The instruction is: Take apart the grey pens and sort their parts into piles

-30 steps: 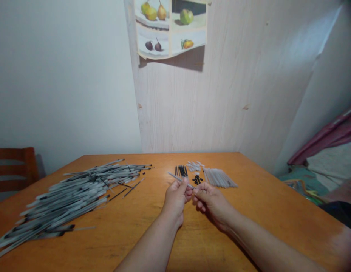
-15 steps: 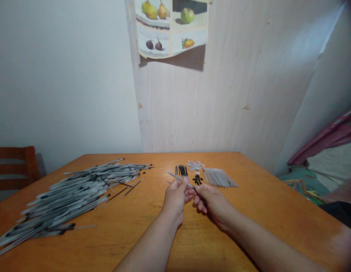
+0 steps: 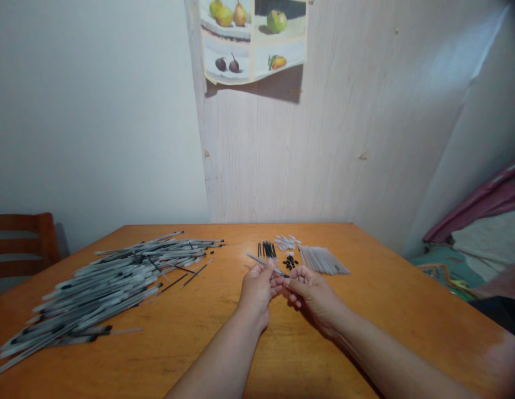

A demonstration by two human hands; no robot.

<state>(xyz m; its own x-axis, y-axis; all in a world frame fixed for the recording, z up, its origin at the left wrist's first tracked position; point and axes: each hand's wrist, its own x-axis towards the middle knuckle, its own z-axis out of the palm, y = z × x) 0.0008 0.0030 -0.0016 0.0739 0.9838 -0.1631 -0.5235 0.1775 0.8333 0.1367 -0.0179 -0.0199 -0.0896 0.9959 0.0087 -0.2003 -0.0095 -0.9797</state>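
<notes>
My left hand (image 3: 257, 288) is closed around a slim, translucent pen barrel (image 3: 254, 257), thumb on top. The barrel slants down to the right across the fingers. At its near right end, my right hand (image 3: 309, 288) pinches a small black pen part (image 3: 286, 276); the fingertips cover most of it, so its full shape is hidden. Both hands are just above the wooden table, almost touching each other. Just beyond them lie a row of black pen refills (image 3: 267, 249), a cluster of small black plugs (image 3: 290, 262), clear pen tips (image 3: 286, 242) and a row of translucent barrels (image 3: 324, 260).
A large heap of grey-white pens (image 3: 103, 288) with dark ends covers the left of the wooden table (image 3: 215, 343). Loose refills (image 3: 193, 276) lie at its right edge. A wooden chair (image 3: 22, 238) stands at left. Fruit pictures (image 3: 253, 41) hang on the wall behind.
The right hand drew back slightly, showing a thin dark piece at the barrel's end, then closed up to the barrel again. The left hand has hardly moved.
</notes>
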